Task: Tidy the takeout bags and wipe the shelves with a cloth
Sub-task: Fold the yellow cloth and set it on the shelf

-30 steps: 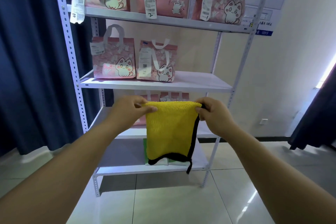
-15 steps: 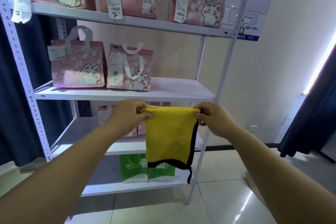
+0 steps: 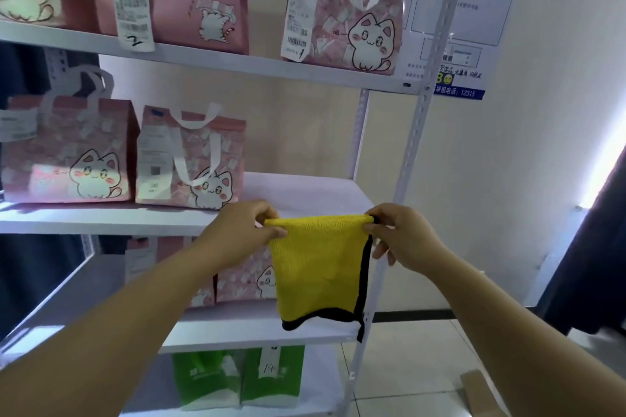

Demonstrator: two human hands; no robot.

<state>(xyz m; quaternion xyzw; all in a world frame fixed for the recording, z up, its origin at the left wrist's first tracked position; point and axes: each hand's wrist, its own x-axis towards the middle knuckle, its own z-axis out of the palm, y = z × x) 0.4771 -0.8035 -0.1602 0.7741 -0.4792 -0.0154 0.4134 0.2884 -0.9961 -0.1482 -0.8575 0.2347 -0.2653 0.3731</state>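
A yellow cloth [image 3: 318, 267] with a black hem hangs folded in front of the white metal shelf rack [image 3: 425, 105]. My left hand [image 3: 242, 234] pinches its top left corner and my right hand [image 3: 403, 239] pinches its top right corner. Pink takeout bags with cat drawings stand on the shelves: two on the middle shelf [image 3: 305, 193], at its left [image 3: 67, 152] and centre [image 3: 191, 159], and more on the top shelf [image 3: 345, 10]. The right part of the middle shelf is bare, just behind the cloth.
More pink bags [image 3: 247, 281] stand on the lower shelf and green bags [image 3: 237, 379] on the bottom one. A notice poster [image 3: 474, 20] hangs on the wall behind the rack. Dark curtains [image 3: 596, 264] hang at the right and far left. A cardboard piece [image 3: 477, 393] lies on the tiled floor.
The view has moved closer to the rack and to the right. Both hands keep pinching the cloth's top corners, now level with the front edge of the middle shelf.
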